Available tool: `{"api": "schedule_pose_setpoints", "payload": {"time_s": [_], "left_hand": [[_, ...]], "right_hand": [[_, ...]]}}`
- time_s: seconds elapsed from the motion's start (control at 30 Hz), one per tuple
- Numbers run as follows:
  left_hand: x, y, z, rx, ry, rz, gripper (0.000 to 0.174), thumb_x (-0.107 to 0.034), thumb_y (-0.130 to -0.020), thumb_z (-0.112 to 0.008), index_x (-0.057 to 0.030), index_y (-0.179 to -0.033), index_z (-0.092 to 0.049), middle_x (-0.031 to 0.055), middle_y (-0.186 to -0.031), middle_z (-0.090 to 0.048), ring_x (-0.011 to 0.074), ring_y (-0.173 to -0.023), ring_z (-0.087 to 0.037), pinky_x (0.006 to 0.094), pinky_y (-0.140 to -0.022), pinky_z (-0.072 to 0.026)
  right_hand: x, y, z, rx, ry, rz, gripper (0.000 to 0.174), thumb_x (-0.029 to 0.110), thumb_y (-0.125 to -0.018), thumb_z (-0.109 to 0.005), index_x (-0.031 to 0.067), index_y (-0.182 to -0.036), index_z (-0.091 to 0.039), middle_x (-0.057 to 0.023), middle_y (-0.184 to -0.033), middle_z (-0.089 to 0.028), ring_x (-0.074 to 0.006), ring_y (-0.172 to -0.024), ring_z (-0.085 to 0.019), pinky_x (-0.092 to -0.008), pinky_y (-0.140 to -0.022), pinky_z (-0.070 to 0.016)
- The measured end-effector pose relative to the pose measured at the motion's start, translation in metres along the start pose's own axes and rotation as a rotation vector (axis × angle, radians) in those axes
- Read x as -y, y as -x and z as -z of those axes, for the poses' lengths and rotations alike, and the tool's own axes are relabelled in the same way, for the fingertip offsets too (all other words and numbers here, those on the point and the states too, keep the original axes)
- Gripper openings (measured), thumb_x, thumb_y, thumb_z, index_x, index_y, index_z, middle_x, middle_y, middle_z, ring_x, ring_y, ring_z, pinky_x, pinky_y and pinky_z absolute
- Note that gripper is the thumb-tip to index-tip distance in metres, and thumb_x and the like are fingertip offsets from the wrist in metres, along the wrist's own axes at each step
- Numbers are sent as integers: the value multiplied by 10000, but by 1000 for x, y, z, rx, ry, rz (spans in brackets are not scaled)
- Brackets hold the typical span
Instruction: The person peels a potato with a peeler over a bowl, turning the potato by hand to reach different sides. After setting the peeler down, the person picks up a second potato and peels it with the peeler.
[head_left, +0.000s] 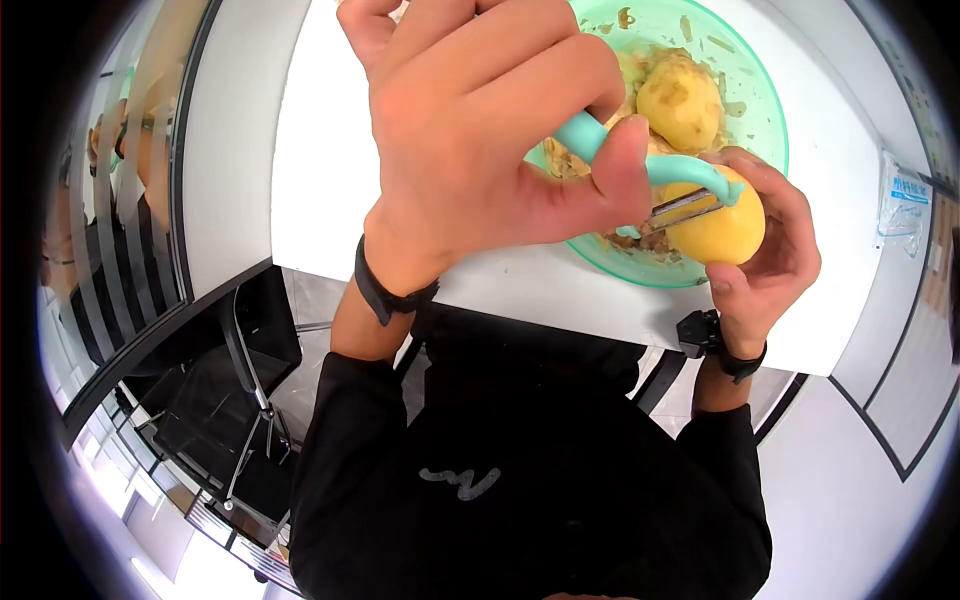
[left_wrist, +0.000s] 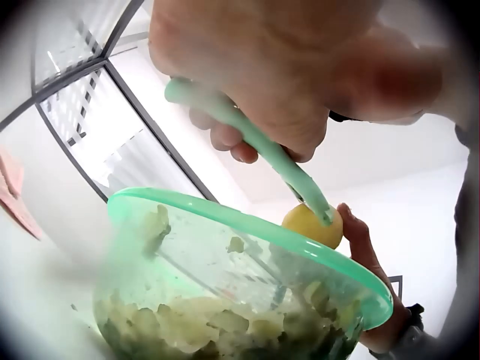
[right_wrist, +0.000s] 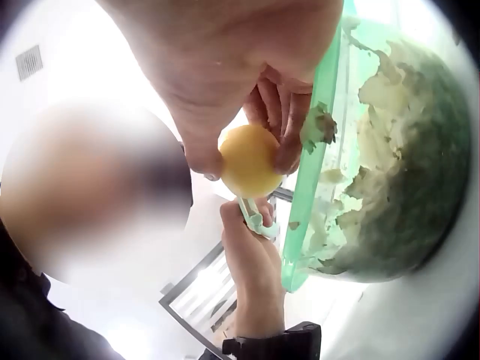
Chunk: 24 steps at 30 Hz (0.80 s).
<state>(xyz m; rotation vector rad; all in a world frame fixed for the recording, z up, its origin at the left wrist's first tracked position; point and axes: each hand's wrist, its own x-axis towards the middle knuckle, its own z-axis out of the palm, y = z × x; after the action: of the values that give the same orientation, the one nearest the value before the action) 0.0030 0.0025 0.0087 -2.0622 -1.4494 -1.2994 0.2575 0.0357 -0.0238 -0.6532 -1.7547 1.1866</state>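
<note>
In my left hand point(head_left: 490, 130) I grip a mint-green Y-shaped peeler point(head_left: 690, 170), its metal blade lying against a peeled yellow potato point(head_left: 725, 230). My right hand point(head_left: 785, 240) holds that potato from the side, over the near right rim of a translucent green bowl point(head_left: 783, 140). The right wrist view shows the potato point(right_wrist: 251, 161) pinched between thumb and fingers, beside the bowl's rim. Another potato point(head_left: 682, 100), mostly peeled with brownish patches, rests in the bowl on a heap of peelings point(left_wrist: 225, 322). Some peel scraps stick to the bowl's inner wall.
The bowl stands on a white table point(head_left: 330, 200), near its front edge. A clear plastic packet with blue print point(head_left: 903, 205) is at the far right. On the left are a glass partition point(head_left: 130, 180) and a black office chair point(head_left: 225, 400).
</note>
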Motion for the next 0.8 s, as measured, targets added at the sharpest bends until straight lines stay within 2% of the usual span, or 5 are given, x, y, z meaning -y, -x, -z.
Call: {"api": "schedule_pose_setpoints", "payload": {"time_s": [0.13,0.33,0.5,0.67,0.8], "left_hand": [[-10,-12,-1,-113,147,108,116,-147,-593,-705,-120,-647,-606,7,-624,-502,210,-657,-465,360,-736,-289],[5,1,-9,-64,61,86,130,-175,-592,-709,-116,-647,-608,2,-620,-497,203,-669,-460,363,-739,-285],[7,3,0,29,-1,45,83,-211,-638,-714,-160,-663,-655,-38,-653,-573,182,-723,-556,333,-832,-319],[1,0,-1,-10,1,-84,84,-198,-611,-714,-173,-669,-658,-43,-662,-576,183,-740,-557,347,-824,-302],[-2,1,-1,14,-30,-75,87,-205,-606,-715,-185,-666,-655,-47,-665,-576,180,-753,-561,351,-815,-283]], "right_hand": [[-1,-1,1,27,-10,48,718,226,-743,-888,-108,-1302,-586,-242,-1217,-689,-319,-1145,-694,-410,-1024,-543],[4,2,-1,-15,-35,-14,729,238,-755,-868,-118,-1321,-579,-247,-1215,-688,-328,-1152,-689,-411,-1032,-536],[0,-1,-3,-25,14,-1,692,131,-735,-897,-115,-1307,-594,-228,-1237,-673,-290,-1115,-696,-380,-992,-556],[2,-1,-5,-40,33,-22,697,89,-696,-937,-95,-1287,-615,-202,-1241,-671,-255,-1085,-703,-345,-950,-578],[3,-1,-6,-35,42,-43,693,79,-687,-935,-91,-1281,-622,-203,-1242,-671,-262,-1097,-700,-355,-960,-578]]}}
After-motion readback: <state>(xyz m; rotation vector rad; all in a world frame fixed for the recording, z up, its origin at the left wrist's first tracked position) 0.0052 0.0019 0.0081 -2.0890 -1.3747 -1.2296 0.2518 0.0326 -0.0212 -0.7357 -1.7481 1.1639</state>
